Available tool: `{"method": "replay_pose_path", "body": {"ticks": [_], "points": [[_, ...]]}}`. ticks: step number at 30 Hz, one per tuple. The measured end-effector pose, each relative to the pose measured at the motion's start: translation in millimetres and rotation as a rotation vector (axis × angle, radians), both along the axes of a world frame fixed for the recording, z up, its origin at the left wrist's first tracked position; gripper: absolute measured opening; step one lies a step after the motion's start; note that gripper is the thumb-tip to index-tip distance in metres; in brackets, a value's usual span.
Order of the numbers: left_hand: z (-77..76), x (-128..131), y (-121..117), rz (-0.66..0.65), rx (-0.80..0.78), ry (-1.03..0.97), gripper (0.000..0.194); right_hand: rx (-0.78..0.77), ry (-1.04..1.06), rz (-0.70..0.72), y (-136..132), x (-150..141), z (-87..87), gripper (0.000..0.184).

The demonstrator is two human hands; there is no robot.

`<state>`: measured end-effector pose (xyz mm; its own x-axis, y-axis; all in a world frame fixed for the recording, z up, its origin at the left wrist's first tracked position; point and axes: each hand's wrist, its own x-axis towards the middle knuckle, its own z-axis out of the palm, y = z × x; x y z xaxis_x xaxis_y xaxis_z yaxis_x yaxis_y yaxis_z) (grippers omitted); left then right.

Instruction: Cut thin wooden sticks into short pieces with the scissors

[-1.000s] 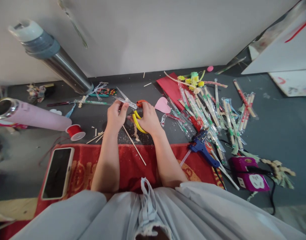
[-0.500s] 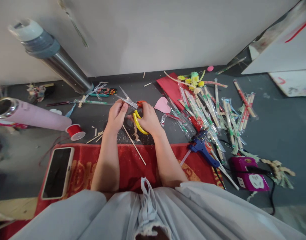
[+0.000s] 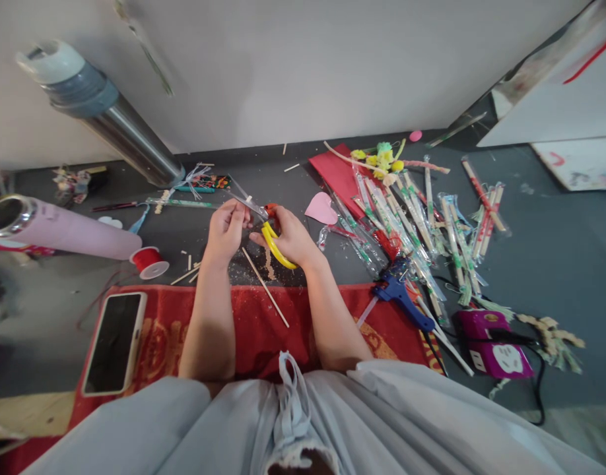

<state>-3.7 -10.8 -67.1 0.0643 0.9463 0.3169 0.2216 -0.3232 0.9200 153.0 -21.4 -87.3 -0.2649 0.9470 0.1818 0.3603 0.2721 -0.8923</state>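
My right hand (image 3: pixel 290 236) is closed round the handles of a pair of scissors (image 3: pixel 277 247), one loop yellow and the other orange-red. The metal blades point up and left, only slightly apart, passing above the fingertips of my left hand (image 3: pixel 227 227). That hand is pinched closed beside the blades; whatever it holds is too small and hidden to name. A tiny pale bit shows at the blades. Below the hands a thin wooden stick (image 3: pixel 266 288) lies partly on a red cloth (image 3: pixel 258 330), near a beaded-looking beige strip (image 3: pixel 270 264) and crumbs.
On the left are a phone (image 3: pixel 115 343), a red thread spool (image 3: pixel 150 262), a pink bottle (image 3: pixel 80 231) and a steel flask (image 3: pixel 134 132). To the right lie a pink paper heart (image 3: pixel 321 209), several wrapped sticks (image 3: pixel 397 218), a blue glue gun (image 3: pixel 402 300) and a purple power socket (image 3: pixel 496 349).
The scissor blades have come closer together and the handles have turned slightly. My left hand has shifted a little left, and its fingers have curled in more.
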Motion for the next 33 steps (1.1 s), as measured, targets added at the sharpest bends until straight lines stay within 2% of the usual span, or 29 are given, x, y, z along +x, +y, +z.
{"method": "replay_pose_path", "body": {"ticks": [5, 16, 22, 25, 29, 31, 33], "points": [[0.8, -2, 0, -0.025, 0.0, -0.052, 0.055, -0.025, -0.007, 0.021, -1, 1, 3.6, 0.064], [2.2, -7, -1, -0.02, -0.026, 0.008, 0.048, -0.02, -0.012, 0.031, -2, 4, 6.2, 0.054], [3.7, -7, -1, -0.029, -0.023, 0.022, 0.054, -0.075, -0.06, 0.031, -4, 6, 12.5, 0.05], [0.2, -5, 1, -0.014, -0.03, -0.012, 0.056, -0.098, -0.084, 0.005, -6, 5, 16.1, 0.051], [-12.2, 0, 7, 0.066, -0.013, -0.063, 0.048, -0.131, -0.039, -0.083, -6, 3, 16.3, 0.048], [-18.6, 4, 8, 0.015, 0.002, -0.041, 0.058, -0.145, 0.021, -0.123, -5, 3, 13.4, 0.048], [-23.6, 9, 6, -0.102, 0.001, 0.003, 0.081, -0.154, 0.082, -0.154, -3, 2, 8.9, 0.049]]}}
